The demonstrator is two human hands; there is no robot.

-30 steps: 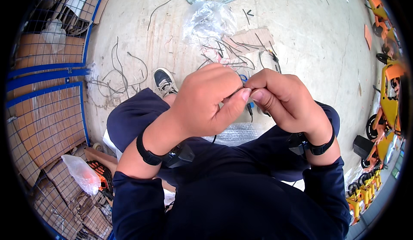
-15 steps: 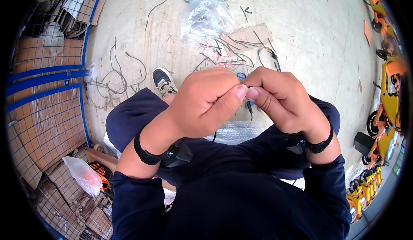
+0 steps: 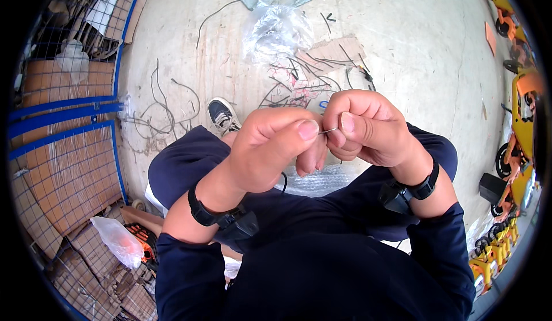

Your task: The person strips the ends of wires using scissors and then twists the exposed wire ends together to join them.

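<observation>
A thin wire [image 3: 329, 131] bridges the small gap between the two hands, and everything here hangs on that short bare stretch. Its long axis runs left to right across the front of the body, nearly level, the right end lying slightly farther off than the left. The left hand [image 3: 273, 143] pinches it at the left end, thumb pressed over the bent forefinger, the other fingers curled beneath; the right hand [image 3: 371, 127] grips the opposite end between thumb and forefinger, its remaining fingers folded in. Neither hand is clearly nearer, since the wire meets both: it lies just right of the left thumb tip and just left of the right one. How much more wire is hidden inside either grasp, I cannot tell. A black cable [image 3: 285, 182] curves down below the left hand on the near side; whether it joins the wire does not show. Below the hands, between the knees, is a sheet of bubble wrap [image 3: 319, 180]. On the floor beyond, cut dark strips [image 3: 295, 71] lie scattered, some over a piece of cardboard [image 3: 322, 55], with a clear plastic bag [image 3: 277, 31] farther away.
</observation>
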